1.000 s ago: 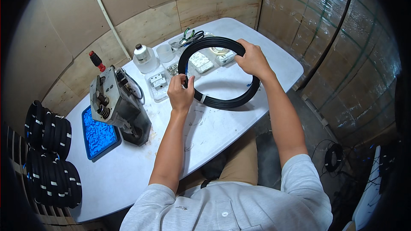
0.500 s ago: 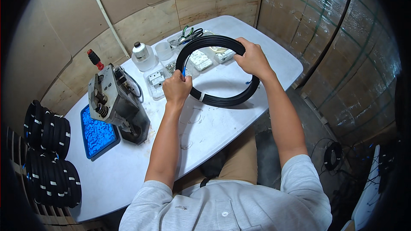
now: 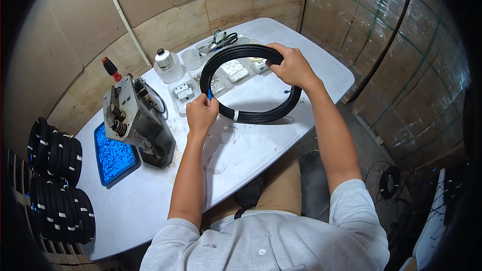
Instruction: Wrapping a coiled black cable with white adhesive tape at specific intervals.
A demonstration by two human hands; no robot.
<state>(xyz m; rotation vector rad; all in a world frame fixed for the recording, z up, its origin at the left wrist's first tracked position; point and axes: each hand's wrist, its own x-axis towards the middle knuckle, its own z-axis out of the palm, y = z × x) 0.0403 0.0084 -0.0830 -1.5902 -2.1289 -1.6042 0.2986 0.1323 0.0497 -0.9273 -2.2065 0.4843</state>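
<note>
Head view: the left hand (image 3: 202,114) is closed on the near-left side of a black cable coil (image 3: 251,84), pinching a small blue end or tie at its fingertips; the right hand (image 3: 291,66) grips the coil's far-right rim, fingers wrapped over it; the coil is held tilted up off the white table (image 3: 241,145), between the two hands, with a white band on its lower arc just right of the left hand. Left of the left hand stands a grey metal bench machine (image 3: 135,120), and beyond that a blue tray (image 3: 114,154); clear trays of small parts (image 3: 221,78) and a white bottle (image 3: 164,64) lie beyond the hands; stacked bound coils (image 3: 55,180) sit far left. The step looks like securing or checking the coil's loose blue end; the next move likely calls for a steady right-hand grip while the left works the end without letting the turns spring apart.
</note>
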